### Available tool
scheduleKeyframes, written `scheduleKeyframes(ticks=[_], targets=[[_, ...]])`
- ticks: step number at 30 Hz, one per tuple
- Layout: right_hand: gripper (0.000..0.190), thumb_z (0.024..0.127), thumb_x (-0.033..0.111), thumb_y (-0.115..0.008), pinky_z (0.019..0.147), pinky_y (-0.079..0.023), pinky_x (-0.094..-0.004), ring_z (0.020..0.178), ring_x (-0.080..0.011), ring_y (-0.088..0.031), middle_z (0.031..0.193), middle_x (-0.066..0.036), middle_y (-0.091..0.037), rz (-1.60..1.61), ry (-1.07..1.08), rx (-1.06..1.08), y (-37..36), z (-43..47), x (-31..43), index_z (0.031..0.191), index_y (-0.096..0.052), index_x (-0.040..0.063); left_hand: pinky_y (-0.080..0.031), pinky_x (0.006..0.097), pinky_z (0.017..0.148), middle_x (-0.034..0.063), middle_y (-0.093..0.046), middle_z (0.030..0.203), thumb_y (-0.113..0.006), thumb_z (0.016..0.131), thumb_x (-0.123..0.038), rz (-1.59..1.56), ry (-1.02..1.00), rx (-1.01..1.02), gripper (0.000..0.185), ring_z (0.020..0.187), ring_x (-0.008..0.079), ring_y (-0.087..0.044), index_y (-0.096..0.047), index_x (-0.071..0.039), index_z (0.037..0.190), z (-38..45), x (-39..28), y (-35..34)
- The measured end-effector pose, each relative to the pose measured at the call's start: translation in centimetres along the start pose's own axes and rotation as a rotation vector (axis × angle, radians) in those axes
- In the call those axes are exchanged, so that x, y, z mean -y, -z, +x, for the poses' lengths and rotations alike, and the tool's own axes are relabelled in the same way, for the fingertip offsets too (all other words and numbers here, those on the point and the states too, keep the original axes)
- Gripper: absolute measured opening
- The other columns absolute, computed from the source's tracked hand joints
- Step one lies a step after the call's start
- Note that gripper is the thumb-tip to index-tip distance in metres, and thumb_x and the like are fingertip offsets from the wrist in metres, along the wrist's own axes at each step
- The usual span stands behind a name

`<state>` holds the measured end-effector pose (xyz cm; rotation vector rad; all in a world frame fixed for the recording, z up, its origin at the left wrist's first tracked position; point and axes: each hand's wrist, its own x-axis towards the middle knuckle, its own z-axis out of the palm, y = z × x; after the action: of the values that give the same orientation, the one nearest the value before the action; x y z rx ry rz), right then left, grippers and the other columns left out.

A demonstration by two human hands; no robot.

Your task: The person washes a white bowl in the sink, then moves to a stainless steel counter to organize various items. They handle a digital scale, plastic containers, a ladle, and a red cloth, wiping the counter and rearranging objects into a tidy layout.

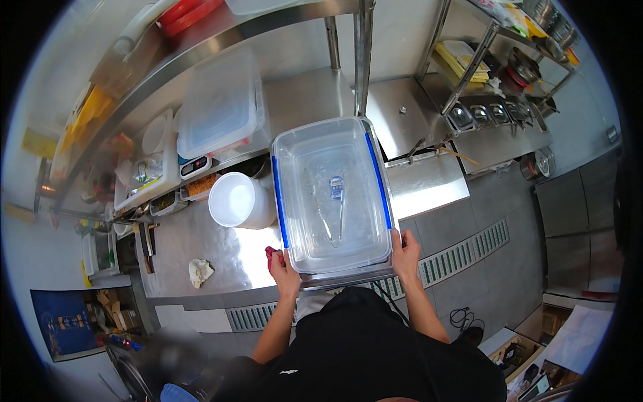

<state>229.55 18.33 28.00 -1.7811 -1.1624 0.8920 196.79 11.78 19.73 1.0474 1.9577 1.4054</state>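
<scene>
A clear plastic storage box [331, 145] with blue side clips lies in front of me at the right end of the steel worktop. A long, thin, V-shaped item like tongs [326, 221] and a blue label [336, 188] show at its middle; I cannot tell whether the tongs lie on the lid or inside. My left hand [284, 274] pinches a red cloth [270, 255] and touches the box's near left corner. Gripping the near right corner is my right hand [406, 255].
Left of the box stands a white plastic bucket [236, 201]. A crumpled white cloth [200, 272] and knives [146, 246] lie on the steel worktop [176, 231]. Behind are a lidded bin [218, 110], a digital scale [196, 167] and a steel shelf post [362, 65]. A cable [464, 319] lies on the floor.
</scene>
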Motion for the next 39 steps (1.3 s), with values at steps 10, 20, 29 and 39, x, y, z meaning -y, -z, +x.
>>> scheduleKeyframes(ticks=[10,20,29,39], targets=[[0.040,0.103,0.027,-0.067,0.053,-0.032,-0.0342,0.061,-0.0102,-0.036,0.061,-0.002,-0.043,0.001,0.014,-0.006,0.8,0.0,2.0,0.079,-0.051,0.000,-0.047,0.0355,0.086,0.0115,-0.064,0.093,-0.038,0.113,-0.043,0.032,0.165,0.031,0.053,0.090,0.0200,-0.059,-0.061,0.003,0.100,0.0,-3.1,0.7],[0.037,0.102,0.022,-0.070,0.055,-0.032,-0.0310,0.064,-0.0086,-0.037,0.066,0.001,-0.043,0.086,0.064,0.010,0.3,0.9,-0.6,0.078,-0.051,0.002,-0.042,0.0415,0.073,0.0143,-0.047,0.076,-0.038,0.112,-0.044,0.106,0.144,0.090,0.055,0.074,0.0248,-0.046,-0.050,0.003,0.087,1.6,-6.3,0.6],[0.020,0.099,0.012,-0.067,0.066,-0.040,-0.0271,0.073,-0.0087,-0.045,0.077,0.000,-0.054,0.133,-0.030,0.188,0.0,1.9,-2.8,0.087,-0.054,0.002,-0.039,0.0415,0.064,0.0189,-0.045,0.070,-0.049,0.111,-0.031,0.097,0.090,0.086,0.042,0.065,0.0243,-0.044,-0.050,0.003,0.087,1.6,-4.0,0.5],[0.032,0.104,0.032,-0.067,0.069,-0.050,-0.0289,0.082,-0.0107,-0.062,0.092,-0.003,-0.069,0.087,-0.144,0.292,1.4,1.9,-2.5,0.109,-0.067,0.001,-0.042,0.0489,0.066,0.0273,-0.054,0.076,-0.051,0.110,-0.037,0.020,0.149,0.126,0.043,0.071,0.0458,-0.052,-0.052,0.002,0.090,0.1,-5.0,0.3]])
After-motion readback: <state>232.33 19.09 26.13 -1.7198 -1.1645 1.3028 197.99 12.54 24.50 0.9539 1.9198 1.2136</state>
